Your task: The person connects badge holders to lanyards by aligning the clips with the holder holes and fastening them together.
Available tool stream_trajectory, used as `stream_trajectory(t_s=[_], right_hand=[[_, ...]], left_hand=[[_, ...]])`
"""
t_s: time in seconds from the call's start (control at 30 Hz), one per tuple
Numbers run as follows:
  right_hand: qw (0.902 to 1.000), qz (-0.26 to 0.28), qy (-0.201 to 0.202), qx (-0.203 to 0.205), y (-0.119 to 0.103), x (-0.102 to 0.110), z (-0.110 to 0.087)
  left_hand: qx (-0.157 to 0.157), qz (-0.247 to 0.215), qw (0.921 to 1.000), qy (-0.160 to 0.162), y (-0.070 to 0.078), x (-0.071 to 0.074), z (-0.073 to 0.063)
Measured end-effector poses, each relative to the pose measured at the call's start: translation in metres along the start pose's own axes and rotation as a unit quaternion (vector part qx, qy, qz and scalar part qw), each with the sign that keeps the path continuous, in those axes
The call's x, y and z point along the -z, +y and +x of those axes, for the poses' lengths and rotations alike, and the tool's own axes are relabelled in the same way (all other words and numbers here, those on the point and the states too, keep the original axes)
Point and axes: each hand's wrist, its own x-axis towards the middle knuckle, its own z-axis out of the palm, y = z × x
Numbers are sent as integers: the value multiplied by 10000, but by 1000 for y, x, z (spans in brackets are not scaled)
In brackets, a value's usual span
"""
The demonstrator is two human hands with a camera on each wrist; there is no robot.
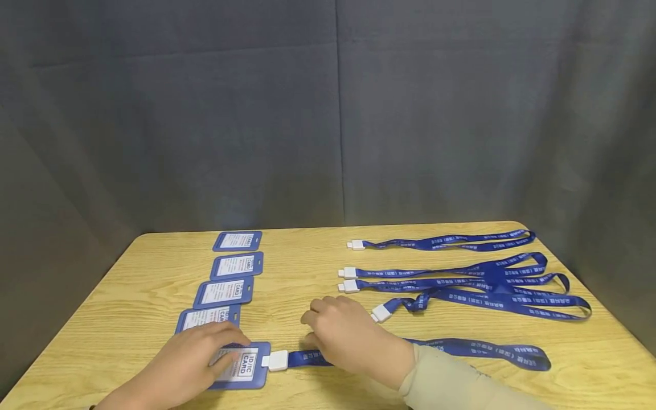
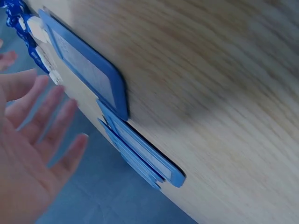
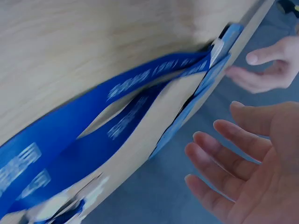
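My left hand [image 1: 192, 361] hovers over the nearest blue ID card holder [image 1: 248, 383], fingers spread and relaxed in the left wrist view. A white clip [image 1: 278, 361] joins that holder at its slot to a blue lanyard [image 1: 306, 358] with white lettering. Above the lanyard's strap is my right hand [image 1: 345, 333], hiding part of it in the head view. Its fingers [image 3: 219, 163] are loosely extended with nothing in them, and the strap [image 3: 88, 121] lies on the table beside it in the right wrist view.
Several more card holders [image 1: 237, 241] lie in a column up the left side of the wooden table [image 1: 297, 245]. Several blue lanyards [image 1: 435, 244] stretch across the right side, two of them overlapping another. A dark curtain [image 1: 256, 131] hangs behind the table.
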Motion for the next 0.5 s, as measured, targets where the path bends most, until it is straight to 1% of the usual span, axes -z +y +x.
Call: stream_trajectory(t_s=[0.07,0.2,0.4,0.5], right_hand=[[9999,77,2,-147,9,1,-5],[9990,102,-29,-424,24,2,-13],[9978,53,-47,-662,42,-2,-26],[9975,24,51,-711,51,-6,-34]], left_hand=[[-15,29,9999,131,0,1,1],[-10,-3,9998,216,0,2,3],[35,31,9998,180,-1,1,3],[56,125,9998,150,-3,-1,2]])
